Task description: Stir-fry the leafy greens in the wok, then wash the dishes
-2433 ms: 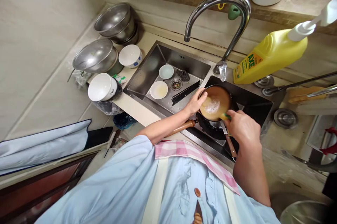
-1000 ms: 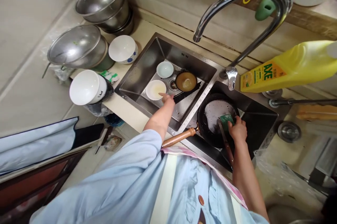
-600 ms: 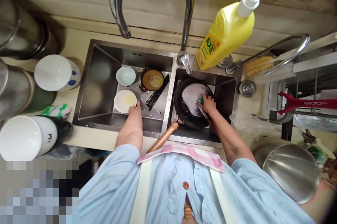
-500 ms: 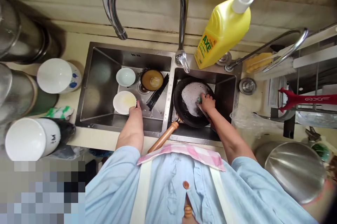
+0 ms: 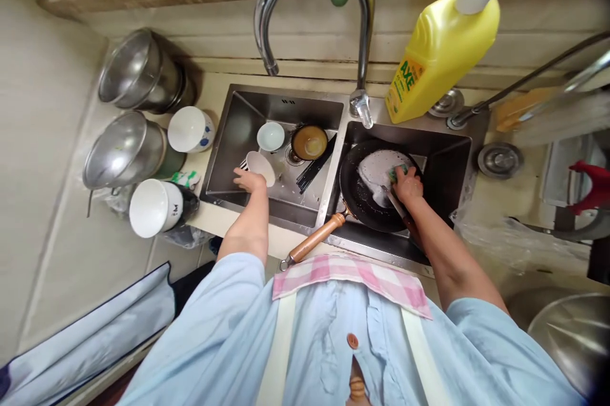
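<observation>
My left hand (image 5: 249,180) is down in the left basin of the steel sink (image 5: 223,139), gripping a white dish (image 5: 261,168) that stands tilted on its edge. My right hand (image 5: 407,185) presses a green sponge (image 5: 398,173) against the inside of a black frying pan (image 5: 362,196), which has white suds in it. The pan sits in the right basin, and its wooden handle (image 5: 317,239) points toward me. A wooden-handled metal utensil (image 5: 395,206) lies under my right hand. Near my left hand are a small pale bowl (image 5: 271,136), a small brown pan (image 5: 309,142) and black chopsticks (image 5: 314,164).
A chrome faucet (image 5: 314,6) arches over the sink. A yellow AXE bottle (image 5: 443,56) stands behind the right basin. Steel bowls (image 5: 140,69) and white bowls (image 5: 190,128) stand on the counter to the left. A steel basin (image 5: 572,342) sits at lower right.
My left hand has lifted the white dish from lying flat to tilted on edge. My right hand keeps scrubbing the black pan with the sponge. The view has shifted slightly.
</observation>
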`<state>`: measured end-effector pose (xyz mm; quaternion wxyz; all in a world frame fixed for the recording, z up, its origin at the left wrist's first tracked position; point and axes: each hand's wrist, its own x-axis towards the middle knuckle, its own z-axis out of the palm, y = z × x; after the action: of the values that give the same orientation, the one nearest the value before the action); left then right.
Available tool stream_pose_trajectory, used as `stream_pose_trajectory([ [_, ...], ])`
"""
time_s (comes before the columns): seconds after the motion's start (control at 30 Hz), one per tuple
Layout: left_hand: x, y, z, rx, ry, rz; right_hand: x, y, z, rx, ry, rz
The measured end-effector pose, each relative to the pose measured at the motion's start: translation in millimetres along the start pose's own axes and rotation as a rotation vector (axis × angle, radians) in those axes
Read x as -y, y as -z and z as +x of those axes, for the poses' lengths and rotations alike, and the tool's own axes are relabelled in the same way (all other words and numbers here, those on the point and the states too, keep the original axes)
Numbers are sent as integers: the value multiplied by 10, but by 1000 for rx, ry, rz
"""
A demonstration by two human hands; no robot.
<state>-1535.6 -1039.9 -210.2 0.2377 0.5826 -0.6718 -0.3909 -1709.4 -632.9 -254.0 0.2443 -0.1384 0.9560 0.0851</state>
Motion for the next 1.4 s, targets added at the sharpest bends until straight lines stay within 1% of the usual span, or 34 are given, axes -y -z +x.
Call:
stream_pose_trajectory([
  [0.07, -38, 111, 58, -163, 29, 40, 0, 0, 6, 64, 45, 18],
  [0.1, -65, 171, 73, -222, 32, 34, -2, 0, 7, 103, 65, 36],
  [0.13, -100, 235, 73, -245, 21, 6, -5, 0, 5, 126, 73, 56],
  [0.17, -144, 299, 53, -240, 1, -27, -7, -1, 2, 128, 68, 75],
  [0.23, -261, 427, -54, -181, -47, -131, -7, -1, -9, 112, 38, 112],
  [0.27, -334, 485, -145, -124, -58, -212, -4, 1, -17, 112, 28, 132],
  [0.3, -414, 534, -261, -53, -53, -294, 0, 7, -25, 130, 27, 153],
  [0.33, -498, 570, -397, 42, -30, -367, 3, 17, -34, 157, 28, 176],
  [0.4, -660, 585, -705, 256, 34, -462, -4, 62, -52, 185, 2, 199],
  [0.43, -730, 561, -862, 352, 62, -496, -17, 99, -62, 165, -33, 200],
  [0.5, -835, 449, -1150, 506, 83, -548, -58, 205, -88, 71, -138, 247],
  [0.57, -896, 278, -1387, 634, 110, -553, -99, 343, -147, -87, -222, 396],
  [0.6, -914, 179, -1486, 673, 123, -539, -106, 416, -197, -185, -228, 507],
  [0.67, -940, -30, -1654, 719, 109, -500, -63, 554, -338, -374, -152, 749],
  [0.7, -951, -134, -1727, 734, 66, -482, -5, 611, -421, -449, -95, 863],
  [0.73, -959, -234, -1793, 746, -3, -464, 77, 657, -504, -503, -40, 964],
  [0.8, -965, -408, -1912, 765, -169, -426, 298, 717, -650, -549, 39, 1102],
  [0.83, -958, -476, -1969, 773, -238, -404, 420, 736, -704, -554, 59, 1130],
  [0.9, -920, -566, -2074, 795, -319, -359, 648, 763, -771, -544, 65, 1122],
  [0.97, -853, -607, -2161, 836, -348, -326, 810, 792, -805, -500, 47, 1075],
  [1.03, -778, -626, -2212, 879, -375, -305, 886, 825, -833, -415, 80, 1057],
  [1.1, -720, -651, -2210, 905, -398, -284, 888, 855, -865, -314, 210, 1100],
  [1.17, -697, -687, -2154, 920, -418, -263, 844, 871, -891, -212, 412, 1158],
  [1.27, -750, -735, -2008, 961, -467, -259, 752, 875, -898, -74, 678, 1123],
  [1.33, -832, -747, -1908, 980, -544, -257, 703, 878, -896, -22, 775, 1002],
  [1.4, -922, -747, -1834, 958, -642, -225, 678, 885, -912, -12, 773, 801],
])
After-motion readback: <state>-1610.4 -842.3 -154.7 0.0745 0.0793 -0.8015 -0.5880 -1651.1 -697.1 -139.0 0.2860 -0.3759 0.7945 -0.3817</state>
